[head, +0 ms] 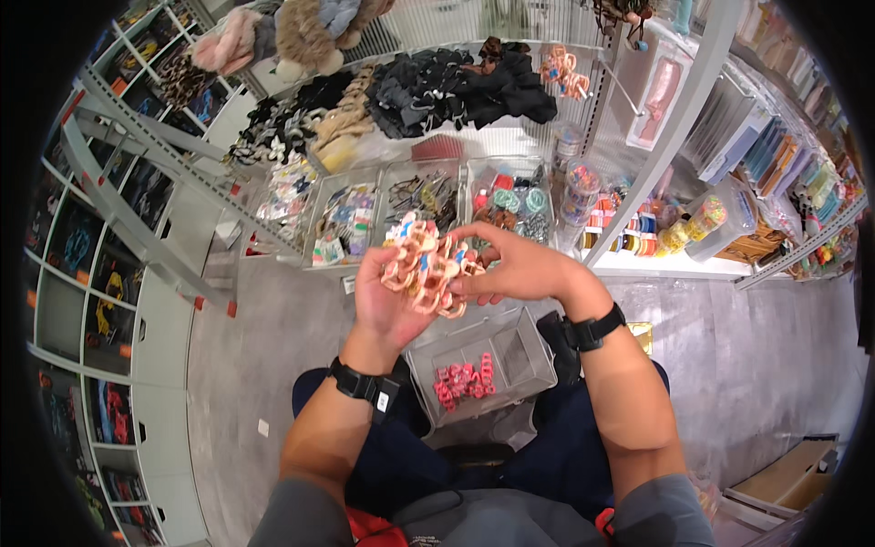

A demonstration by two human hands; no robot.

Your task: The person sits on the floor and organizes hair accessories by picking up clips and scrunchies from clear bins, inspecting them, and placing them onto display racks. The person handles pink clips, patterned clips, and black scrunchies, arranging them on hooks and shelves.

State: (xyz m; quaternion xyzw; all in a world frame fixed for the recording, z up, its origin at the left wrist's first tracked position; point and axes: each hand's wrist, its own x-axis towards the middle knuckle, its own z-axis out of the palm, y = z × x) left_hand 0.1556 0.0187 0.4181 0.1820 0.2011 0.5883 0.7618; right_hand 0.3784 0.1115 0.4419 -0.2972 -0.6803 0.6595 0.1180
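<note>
A bunch of shiny peach-coloured hair claw clips (427,270), with bits of blue and white among them, is held up between both hands. My left hand (383,301) cups the bunch from the left and below. From the right, my right hand (523,263) grips the clips with thumb and fingers; some fingertips are hidden behind them. Just below the hands, a grey mesh basket (523,355) stands between my knees. Pink-red clips (465,381) lie on its bottom. Similar peach clips (566,72) hang from a hook on the shelf wall ahead.
Clear bins of small hair accessories (345,219) line the low shelf ahead, below dark scrunchies (437,89). A slanted metal post (660,137) and stacked round tubs (581,184) stand to the right. A metal ladder (130,205) leans at left near cubby shelving (109,362).
</note>
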